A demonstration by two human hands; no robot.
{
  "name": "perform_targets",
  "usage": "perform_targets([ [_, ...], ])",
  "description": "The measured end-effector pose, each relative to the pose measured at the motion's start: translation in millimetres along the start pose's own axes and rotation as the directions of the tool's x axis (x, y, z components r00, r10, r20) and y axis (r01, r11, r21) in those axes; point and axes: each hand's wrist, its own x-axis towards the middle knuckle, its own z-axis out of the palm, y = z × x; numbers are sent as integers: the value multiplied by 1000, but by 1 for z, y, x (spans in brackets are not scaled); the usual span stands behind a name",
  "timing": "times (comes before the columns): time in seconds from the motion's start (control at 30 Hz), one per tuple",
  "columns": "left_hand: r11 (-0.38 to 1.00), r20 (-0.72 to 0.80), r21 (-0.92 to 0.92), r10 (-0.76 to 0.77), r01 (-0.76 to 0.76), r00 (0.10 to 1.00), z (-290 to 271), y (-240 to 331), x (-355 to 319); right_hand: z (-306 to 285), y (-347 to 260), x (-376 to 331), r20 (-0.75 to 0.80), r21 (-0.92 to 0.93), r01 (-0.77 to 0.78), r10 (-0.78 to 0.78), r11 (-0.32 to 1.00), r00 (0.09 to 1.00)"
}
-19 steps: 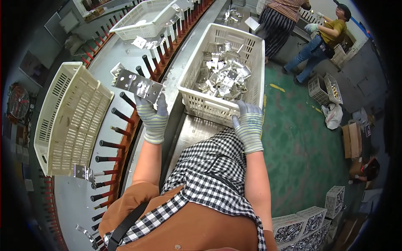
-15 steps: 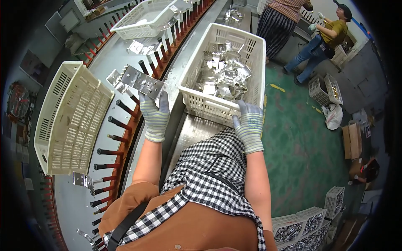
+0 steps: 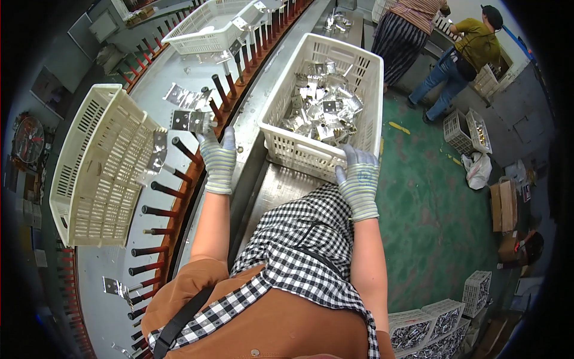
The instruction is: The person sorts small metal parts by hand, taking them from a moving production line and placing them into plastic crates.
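Observation:
My left hand (image 3: 217, 160), in a grey striped glove, is beside the row of pegs. Its thumb stands apart from the fingers. Just past the fingertips a shiny bent metal bracket (image 3: 190, 121) with small holes sits at a peg; fingertip contact is unclear. Another metal bracket (image 3: 158, 152) hangs on a nearby peg to the left. My right hand (image 3: 360, 179), gloved alike, grips the near right rim of a white plastic basket (image 3: 299, 146). Inside lie several loose metal brackets (image 3: 326, 106).
Dark-tipped red pegs (image 3: 158, 210) line the curved conveyor. An off-white basket (image 3: 98, 173) stands tilted at left, another white basket (image 3: 203, 42) beyond. Two people (image 3: 472, 51) stand at the far right by the green floor (image 3: 418, 209). Filled crates (image 3: 412, 326) are stacked at lower right.
The bracket that was in my left hand has moved left, clear of the thumb. That hand has shifted slightly left and up. The pegs have moved along; my right hand stays on the basket rim.

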Motion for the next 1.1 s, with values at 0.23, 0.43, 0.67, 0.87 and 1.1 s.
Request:
perform_targets([
  [0.23, 978, -82, 113, -168, 177, 982, -13, -18, 16, -3, -1, 0, -1, 8, 1, -1, 1000, 1000],
  [0.43, 983, -332, -162, -137, 87, 933, -23, -24, -4, 1, 1, -3, 23, -5, 2, -2, 1000, 1000],
  [0.67, 939, -210, 337, 144, -67, 967, -65, 15, -17, 1, 3, -1, -15, 2, 22, -22, 1000, 1000],
  [0.87, 814, -134, 425, 489, -395, 862, -18, 52, 5, 1, 0, 1, -12, -12, 14, -14, 1000, 1000],
  [1.1, 954, 438, -67, 291, -292, 851, 36, 106, 0, 0, -2, -1, 1, -12, 13, -13, 1000, 1000],
])
